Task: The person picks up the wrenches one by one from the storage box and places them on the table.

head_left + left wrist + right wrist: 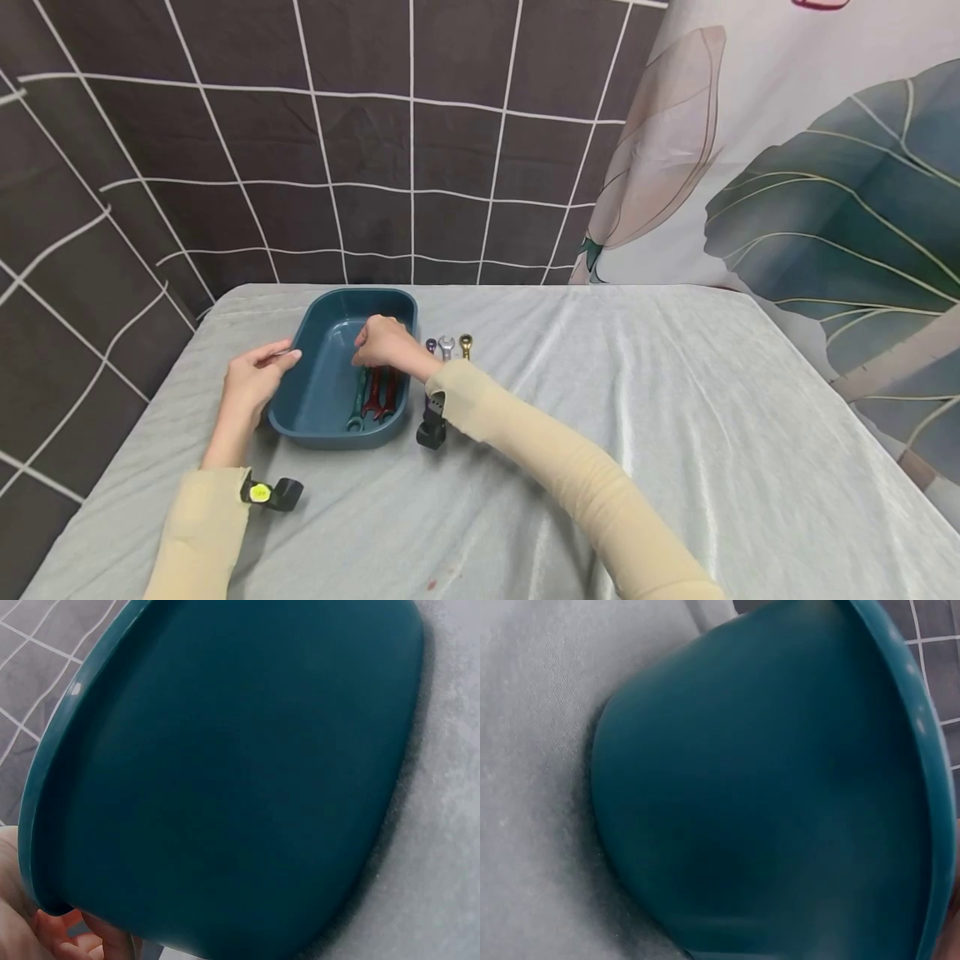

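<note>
A blue plastic bin [311,396] stands on the cloth-covered table, with its outer wall filling both wrist views. My left hand [255,379] grips its left rim, the thumb and curled fingers showing on either side of the edge. Inside the bin, my right hand [386,343] has its fingers curled at the upper end of a green wrench [358,404]; the fingertips are partly hidden. Red wrenches [373,396] lie to the right of the green one, their upper ends under my right hand.
Just right of the bin lie a purple wrench [431,343], a silver wrench [447,343] and a gold wrench [466,343], their lower parts behind my right forearm. The pale cloth [600,383] is wrinkled. A dark grid-patterned curtain [450,150] hangs behind the table.
</note>
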Motion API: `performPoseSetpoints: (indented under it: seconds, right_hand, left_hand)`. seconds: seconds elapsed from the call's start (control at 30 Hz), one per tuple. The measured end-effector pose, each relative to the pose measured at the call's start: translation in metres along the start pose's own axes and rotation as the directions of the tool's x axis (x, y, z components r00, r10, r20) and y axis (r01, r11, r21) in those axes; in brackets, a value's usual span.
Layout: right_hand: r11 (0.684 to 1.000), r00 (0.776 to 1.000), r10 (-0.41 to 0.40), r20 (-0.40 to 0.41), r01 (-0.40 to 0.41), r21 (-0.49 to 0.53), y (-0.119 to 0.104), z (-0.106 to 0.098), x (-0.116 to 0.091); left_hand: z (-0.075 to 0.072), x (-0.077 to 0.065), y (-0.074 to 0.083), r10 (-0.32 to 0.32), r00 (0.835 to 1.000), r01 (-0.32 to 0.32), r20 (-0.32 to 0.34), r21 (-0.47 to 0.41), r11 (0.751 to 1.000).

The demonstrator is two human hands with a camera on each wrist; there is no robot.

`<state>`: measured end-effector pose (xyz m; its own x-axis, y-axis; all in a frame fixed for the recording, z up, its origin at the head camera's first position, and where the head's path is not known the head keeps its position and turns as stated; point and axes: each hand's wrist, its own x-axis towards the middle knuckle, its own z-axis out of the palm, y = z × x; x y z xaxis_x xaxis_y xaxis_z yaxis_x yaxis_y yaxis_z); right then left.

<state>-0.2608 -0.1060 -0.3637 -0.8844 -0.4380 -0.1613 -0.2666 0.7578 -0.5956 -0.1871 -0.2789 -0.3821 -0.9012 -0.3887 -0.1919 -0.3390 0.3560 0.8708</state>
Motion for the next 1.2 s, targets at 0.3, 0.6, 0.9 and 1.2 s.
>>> performPoseSetpoints:
  seconds: [0.3, 0.6, 0.9, 1.2]
  right_hand:
    - [0.996, 0.997, 0.052, 0.060, -0.047, -0.082, 0.000, 0.001, 0.006]
    - [0.991, 0.998, 0.068, -0.010, -0.069, -0.112, 0.000, 0.006, 0.006]
    - [0.983, 0.997, 0.032, -0.070, -0.044, -0.177, 0.002, 0.012, 0.008]
    - [0.985, 0.995, 0.060, -0.077, -0.072, -0.160, -0.001, 0.015, 0.009]
  left_hand:
    - [0.000, 0.000, 0.003, -0.001, 1.000, 0.001, 0.005, -0.005, 1.000]
    - [0.000, -0.002, 0.003, -0.002, 1.000, 0.002, 0.002, -0.001, 1.000]
    - [0.001, -0.001, 0.001, -0.001, 1.000, 0.001, -0.019, -0.005, 1.000]
    - [0.002, 0.001, 0.001, -0.015, 1.000, 0.015, -0.018, -0.004, 1.000]
